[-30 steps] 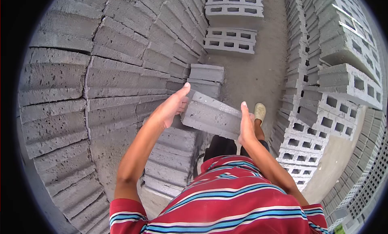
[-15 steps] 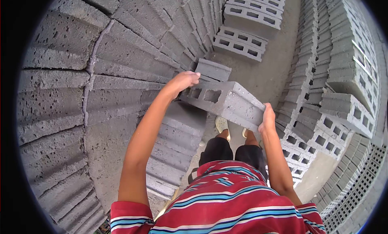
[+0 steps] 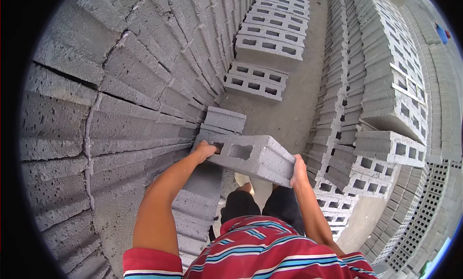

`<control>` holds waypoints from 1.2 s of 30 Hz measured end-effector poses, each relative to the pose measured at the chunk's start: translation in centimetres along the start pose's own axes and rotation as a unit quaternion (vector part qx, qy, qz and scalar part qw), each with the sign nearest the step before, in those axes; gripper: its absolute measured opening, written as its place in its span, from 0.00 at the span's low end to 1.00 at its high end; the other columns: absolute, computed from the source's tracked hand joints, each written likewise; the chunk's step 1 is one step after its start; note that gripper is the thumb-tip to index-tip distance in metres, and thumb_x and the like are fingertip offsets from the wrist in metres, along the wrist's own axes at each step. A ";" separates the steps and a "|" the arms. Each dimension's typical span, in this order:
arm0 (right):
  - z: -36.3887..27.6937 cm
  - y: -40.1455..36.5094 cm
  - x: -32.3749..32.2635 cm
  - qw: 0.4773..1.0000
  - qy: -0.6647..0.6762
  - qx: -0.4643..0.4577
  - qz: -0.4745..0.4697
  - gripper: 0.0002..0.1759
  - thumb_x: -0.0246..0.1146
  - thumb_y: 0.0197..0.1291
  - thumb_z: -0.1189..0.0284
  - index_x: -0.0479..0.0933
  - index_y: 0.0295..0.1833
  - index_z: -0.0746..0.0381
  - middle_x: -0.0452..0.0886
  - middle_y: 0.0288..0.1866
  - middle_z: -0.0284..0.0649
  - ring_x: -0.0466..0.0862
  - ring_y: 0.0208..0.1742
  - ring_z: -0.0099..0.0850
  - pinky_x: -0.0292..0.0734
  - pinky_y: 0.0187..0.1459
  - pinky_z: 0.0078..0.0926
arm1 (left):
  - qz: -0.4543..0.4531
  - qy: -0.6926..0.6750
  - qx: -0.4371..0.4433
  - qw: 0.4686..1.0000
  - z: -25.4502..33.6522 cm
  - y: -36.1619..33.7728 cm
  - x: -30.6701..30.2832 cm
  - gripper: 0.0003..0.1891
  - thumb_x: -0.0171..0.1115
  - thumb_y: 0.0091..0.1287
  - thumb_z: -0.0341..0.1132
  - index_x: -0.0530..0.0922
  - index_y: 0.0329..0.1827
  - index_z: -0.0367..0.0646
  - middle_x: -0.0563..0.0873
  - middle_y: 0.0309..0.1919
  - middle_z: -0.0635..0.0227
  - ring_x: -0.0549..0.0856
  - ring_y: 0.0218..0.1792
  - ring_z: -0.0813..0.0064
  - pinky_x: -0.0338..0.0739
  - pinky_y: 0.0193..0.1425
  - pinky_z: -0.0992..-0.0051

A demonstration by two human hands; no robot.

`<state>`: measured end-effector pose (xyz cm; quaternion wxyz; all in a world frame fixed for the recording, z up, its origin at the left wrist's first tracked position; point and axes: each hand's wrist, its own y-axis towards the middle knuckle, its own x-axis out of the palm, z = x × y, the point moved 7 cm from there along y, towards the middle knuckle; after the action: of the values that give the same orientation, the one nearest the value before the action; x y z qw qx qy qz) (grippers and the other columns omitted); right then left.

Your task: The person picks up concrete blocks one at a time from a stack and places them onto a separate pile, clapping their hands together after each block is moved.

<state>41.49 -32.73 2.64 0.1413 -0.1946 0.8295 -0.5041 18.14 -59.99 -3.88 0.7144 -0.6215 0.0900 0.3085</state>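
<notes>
A grey hollow concrete block (image 3: 263,156) is held up in front of my body, its cavities facing upward and toward the left. My left hand (image 3: 204,151) grips its left end, with fingers at the end cavity. Against the block's right end presses my right hand (image 3: 299,170), its fingers partly hidden behind the edge. Just beyond the held block lies another block (image 3: 224,119) beside the left wall of blocks. Below my left forearm is a low stack of blocks (image 3: 195,206).
A tall wall of stacked blocks (image 3: 125,95) rises on the left. Rows of hollow blocks (image 3: 272,23) stand ahead on the concrete floor (image 3: 289,103). More stacks (image 3: 386,105) line the right side. A shoe (image 3: 244,182) shows beneath the held block.
The view has shifted, so the held block and both hands appear lower and further left. My left hand now sits closer over the block's end cavity. Both hands still hold the block.
</notes>
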 end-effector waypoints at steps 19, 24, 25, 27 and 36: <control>-28.5 18.3 0.0 0.992 -0.123 -0.031 -0.022 0.27 0.54 0.45 0.55 0.69 0.46 0.64 0.69 0.53 0.47 0.67 0.52 0.39 0.57 0.56 0.34 | 0.125 -0.119 0.041 0.984 26.0 0.1 -5.6 0.23 0.69 0.45 0.34 0.70 0.40 0.31 0.81 0.35 0.55 0.80 0.40 0.68 0.72 0.44 0.73; -33.1 24.1 1.0 0.992 -0.027 -0.119 -0.032 0.19 0.55 0.44 0.56 0.71 0.35 0.60 0.74 0.33 0.39 0.72 0.37 0.33 0.66 0.43 0.30 | 0.183 -0.125 0.091 0.971 32.5 5.4 -6.1 0.26 0.72 0.38 0.44 0.69 0.30 0.34 0.79 0.31 0.50 0.79 0.39 0.54 0.70 0.46 0.64; -33.6 25.3 1.1 0.990 -0.009 -0.134 -0.031 0.18 0.55 0.44 0.56 0.71 0.34 0.60 0.74 0.32 0.39 0.73 0.36 0.33 0.67 0.41 0.30 | 0.189 -0.127 0.098 0.969 33.7 6.5 -6.3 0.26 0.72 0.38 0.44 0.68 0.30 0.34 0.79 0.31 0.51 0.78 0.38 0.54 0.69 0.46 0.63; -34.0 28.5 1.8 0.991 0.010 -0.128 -0.025 0.20 0.54 0.45 0.56 0.71 0.34 0.62 0.74 0.31 0.39 0.73 0.33 0.33 0.68 0.37 0.31 | 0.216 -0.113 0.128 0.961 36.5 8.9 -7.2 0.26 0.72 0.37 0.43 0.68 0.29 0.34 0.78 0.28 0.51 0.78 0.36 0.51 0.69 0.44 0.61; -30.6 43.8 6.7 0.998 -0.050 0.026 -0.010 0.37 0.48 0.49 0.39 0.72 0.40 0.66 0.76 0.35 0.43 0.74 0.37 0.34 0.69 0.41 0.33 | 0.264 -0.041 0.040 0.963 38.2 21.3 -3.3 0.23 0.71 0.37 0.40 0.68 0.27 0.35 0.77 0.28 0.50 0.76 0.38 0.51 0.68 0.47 0.60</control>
<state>14.47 6.25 -22.84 0.1824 -0.2236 0.8061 -0.5167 -5.97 -24.18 -11.87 0.6354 -0.5329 0.2335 0.5076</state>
